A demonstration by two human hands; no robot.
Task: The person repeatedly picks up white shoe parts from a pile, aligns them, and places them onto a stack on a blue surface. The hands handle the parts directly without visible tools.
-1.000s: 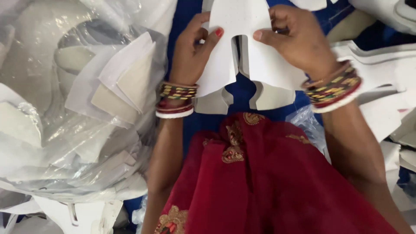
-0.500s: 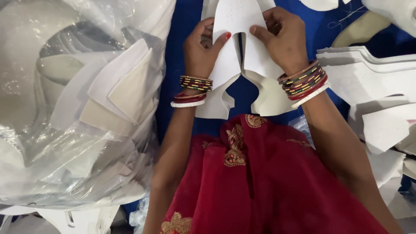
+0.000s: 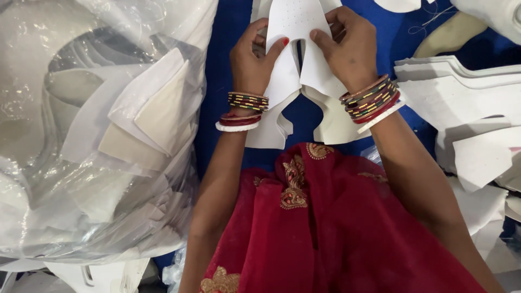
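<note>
Both hands grasp a white perforated shoe-upper piece (image 3: 296,49) lying on the blue surface (image 3: 225,81) at far centre. Left hand (image 3: 252,59) pinches its left flap, thumb on top; right hand (image 3: 347,49) pinches the right flap beside the centre slit. Near left: a clear plastic bag (image 3: 97,135) of white cut pieces. Right: stacked white cut pieces (image 3: 467,92). Near centre: red embroidered cloth (image 3: 325,233).
</note>
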